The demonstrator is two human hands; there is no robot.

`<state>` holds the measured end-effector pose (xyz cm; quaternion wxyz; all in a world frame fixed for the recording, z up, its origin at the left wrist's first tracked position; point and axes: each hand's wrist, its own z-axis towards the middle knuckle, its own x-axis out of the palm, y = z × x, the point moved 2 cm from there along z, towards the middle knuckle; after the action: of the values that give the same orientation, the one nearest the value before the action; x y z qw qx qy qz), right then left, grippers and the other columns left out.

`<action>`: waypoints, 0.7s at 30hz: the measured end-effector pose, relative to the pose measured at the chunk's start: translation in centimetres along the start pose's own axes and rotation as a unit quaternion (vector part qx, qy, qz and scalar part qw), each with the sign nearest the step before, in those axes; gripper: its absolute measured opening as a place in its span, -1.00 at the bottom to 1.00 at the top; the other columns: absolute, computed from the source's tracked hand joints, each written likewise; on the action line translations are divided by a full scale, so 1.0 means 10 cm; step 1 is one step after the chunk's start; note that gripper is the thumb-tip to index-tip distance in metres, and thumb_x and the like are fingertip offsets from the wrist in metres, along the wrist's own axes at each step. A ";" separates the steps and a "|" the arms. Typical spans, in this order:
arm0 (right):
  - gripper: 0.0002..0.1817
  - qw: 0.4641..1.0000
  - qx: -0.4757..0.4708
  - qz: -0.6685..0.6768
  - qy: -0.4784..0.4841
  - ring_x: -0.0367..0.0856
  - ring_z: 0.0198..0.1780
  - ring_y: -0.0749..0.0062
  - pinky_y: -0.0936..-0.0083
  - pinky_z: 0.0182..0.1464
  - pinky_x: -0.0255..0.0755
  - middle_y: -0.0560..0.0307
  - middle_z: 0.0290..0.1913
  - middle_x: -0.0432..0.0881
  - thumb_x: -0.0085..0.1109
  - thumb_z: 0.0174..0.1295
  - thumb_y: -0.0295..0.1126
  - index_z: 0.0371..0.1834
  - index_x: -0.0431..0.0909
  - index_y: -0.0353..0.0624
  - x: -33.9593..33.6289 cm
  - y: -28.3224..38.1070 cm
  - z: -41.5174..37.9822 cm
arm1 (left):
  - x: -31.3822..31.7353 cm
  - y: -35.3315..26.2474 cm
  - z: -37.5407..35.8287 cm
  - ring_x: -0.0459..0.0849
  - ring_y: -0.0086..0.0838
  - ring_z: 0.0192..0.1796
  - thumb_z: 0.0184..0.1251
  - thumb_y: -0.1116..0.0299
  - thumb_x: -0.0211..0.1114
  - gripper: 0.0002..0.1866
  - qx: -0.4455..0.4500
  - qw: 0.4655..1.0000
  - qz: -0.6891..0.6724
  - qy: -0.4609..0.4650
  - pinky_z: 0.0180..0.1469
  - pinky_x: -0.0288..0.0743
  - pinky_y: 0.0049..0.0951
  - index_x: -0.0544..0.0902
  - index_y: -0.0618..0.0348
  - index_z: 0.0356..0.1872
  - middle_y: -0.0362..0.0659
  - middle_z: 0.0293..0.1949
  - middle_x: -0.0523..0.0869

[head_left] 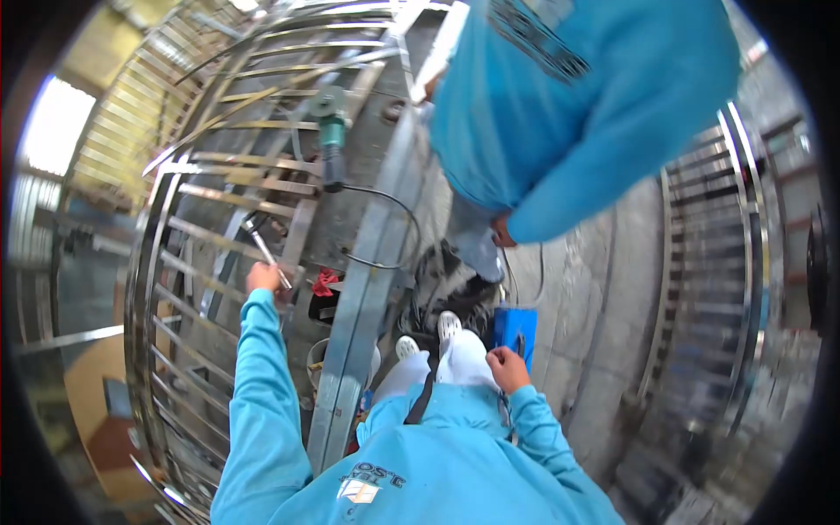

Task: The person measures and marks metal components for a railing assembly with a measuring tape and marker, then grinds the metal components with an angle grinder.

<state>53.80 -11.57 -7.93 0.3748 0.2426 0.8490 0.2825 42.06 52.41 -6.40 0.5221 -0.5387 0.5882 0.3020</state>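
The left hand (262,278) is reaching out on a long blue sleeve and closing around the handle of a hammer (265,248), whose metal head is pointing up and away, lying over the bars of a steel gate (219,188). The right hand (507,367) is hanging low by the person's hip, fingers curled loosely in; whether it is pinching anything I cannot tell, though it is sitting just beside a blue box (514,332) standing on the concrete floor (604,306). Between the two hands the person's white shoes (429,337) are showing. Up past the hammer a green angle grinder (331,140) is resting on the gate's bars, its black cable (385,227) looping down across a grey steel beam (367,289). A red rag (325,282) is lying near the left hand. Ahead, a co-worker in a blue shirt (560,105) is bending over, one hand (500,232) dangling above the blue box.
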 end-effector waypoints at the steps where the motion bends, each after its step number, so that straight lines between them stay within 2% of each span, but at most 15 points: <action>1: -0.67 1.000 0.028 0.002 -0.008 0.74 -0.18 0.02 0.25 -0.06 0.58 -0.12 -0.24 0.77 0.27 0.27 -0.15 -0.15 0.68 -0.24 0.03 -0.13 -0.08 | -0.04 -0.01 -0.08 0.77 0.07 -0.09 0.36 0.03 0.27 -0.63 0.029 0.997 0.049 -0.043 0.00 0.62 -0.01 0.69 0.18 -0.16 0.14 -0.20 0.78; 2: -0.66 0.998 0.054 0.004 -0.017 0.74 -0.17 0.02 0.24 -0.05 0.58 -0.12 -0.23 0.76 0.26 0.27 -0.14 -0.15 0.68 -0.24 0.07 -0.26 -0.18 | -0.18 -0.06 -0.21 0.75 0.10 -0.06 0.35 0.00 0.28 -0.62 0.060 0.990 0.093 -0.088 0.04 0.59 0.03 0.70 0.14 -0.17 0.14 -0.20 0.78; 4: -0.64 0.994 0.104 0.011 -0.037 0.73 -0.14 0.01 0.23 -0.03 0.57 -0.13 -0.21 0.76 0.25 0.27 -0.12 -0.15 0.68 -0.24 0.20 -0.64 -0.40 | -0.30 -0.16 -0.44 0.76 0.06 -0.07 0.37 0.01 0.28 -0.64 0.089 0.989 0.050 -0.104 -0.06 0.59 0.02 0.70 0.12 -0.17 0.11 -0.22 0.79; 6: -0.61 0.983 0.168 0.028 -0.068 0.73 -0.11 0.01 0.22 -0.01 0.56 -0.14 -0.18 0.76 0.23 0.27 -0.09 -0.14 0.68 -0.24 0.48 -1.22 -0.85 | -0.33 -0.34 -0.86 0.76 0.03 -0.20 0.42 0.04 0.27 -0.65 0.189 0.975 -0.035 -0.112 -0.13 0.59 -0.03 0.66 0.17 -0.19 0.06 -0.34 0.78; 7: -0.59 0.973 0.218 0.038 -0.061 0.72 -0.08 -0.01 0.21 0.01 0.56 -0.14 -0.15 0.75 0.21 0.27 -0.07 -0.14 0.68 -0.25 0.63 -1.46 -1.14 | -0.31 -0.43 -1.13 0.71 -0.03 -0.31 0.42 0.06 0.28 -0.65 0.240 0.965 -0.058 -0.084 -0.19 0.57 -0.06 0.67 0.20 -0.23 0.02 -0.41 0.73; 8: -0.61 0.963 0.257 0.028 -0.070 0.73 -0.12 0.07 0.27 -0.03 0.56 -0.11 -0.16 0.76 0.25 0.25 -0.08 -0.16 0.68 -0.24 0.72 -1.56 -1.47 | -0.22 -0.52 -1.41 0.67 -0.08 -0.42 0.42 0.09 0.30 -0.65 0.287 0.952 -0.086 -0.058 -0.25 0.56 -0.09 0.67 0.23 -0.26 -0.02 -0.48 0.69; 11: -0.56 0.925 0.372 0.034 -0.066 0.70 -0.03 -0.09 0.18 0.04 0.55 -0.18 -0.09 0.74 0.19 0.27 -0.04 -0.12 0.68 -0.25 1.23 -2.05 -2.50 | 0.22 -0.40 -2.24 0.65 -0.14 -0.25 0.38 0.09 0.36 -0.64 0.331 0.928 -0.152 0.085 -0.08 0.55 -0.13 0.65 0.22 -0.10 -0.03 -0.25 0.70; 14: -0.53 0.915 0.399 0.013 -0.058 0.68 0.02 -0.14 0.15 0.07 0.54 -0.22 -0.06 0.73 0.19 0.27 -0.01 -0.09 0.68 -0.24 1.88 -2.44 -3.59 | 0.27 -0.17 -2.89 0.56 -0.09 0.14 0.33 0.06 0.40 -0.45 0.448 0.892 0.001 -0.054 0.20 0.42 -0.13 0.53 0.15 0.22 0.03 0.13 0.58; 17: -0.49 0.885 0.464 0.020 -0.028 0.68 0.03 -0.15 0.14 0.10 0.54 -0.23 -0.07 0.73 0.23 0.21 0.04 -0.07 0.69 -0.22 2.17 -2.46 -4.31 | 0.34 0.17 -3.06 0.29 0.00 0.42 0.32 -0.03 0.39 -0.21 0.403 0.912 0.066 -0.030 0.43 0.19 -0.10 0.29 0.11 0.46 0.07 0.36 0.36; 20: -0.52 0.856 0.515 -0.024 -0.047 0.70 -0.01 -0.15 0.12 0.09 0.55 -0.24 -0.13 0.74 0.25 0.20 0.02 -0.15 0.71 -0.22 2.23 -2.71 -4.67 | 0.43 0.37 -3.03 0.28 0.03 0.45 0.30 -0.12 0.39 -0.08 0.403 0.915 0.006 -0.001 0.46 0.18 -0.08 0.19 0.11 0.53 0.11 0.37 0.34; 21: -0.58 0.858 0.505 -0.020 -0.097 0.71 -0.07 -0.14 0.11 0.01 0.56 -0.23 -0.20 0.74 0.23 0.24 -0.03 -0.25 0.71 -0.25 2.09 -2.62 -4.62 | 0.48 0.41 -2.99 0.29 0.04 0.44 0.26 -0.18 0.39 -0.02 0.407 0.913 0.000 0.002 0.46 0.19 -0.05 0.15 0.12 0.55 0.12 0.38 0.34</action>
<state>0.25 -31.23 -9.88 0.2864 0.4080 0.8393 -0.2172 30.15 24.37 -3.57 0.6951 -0.2799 0.6612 0.0351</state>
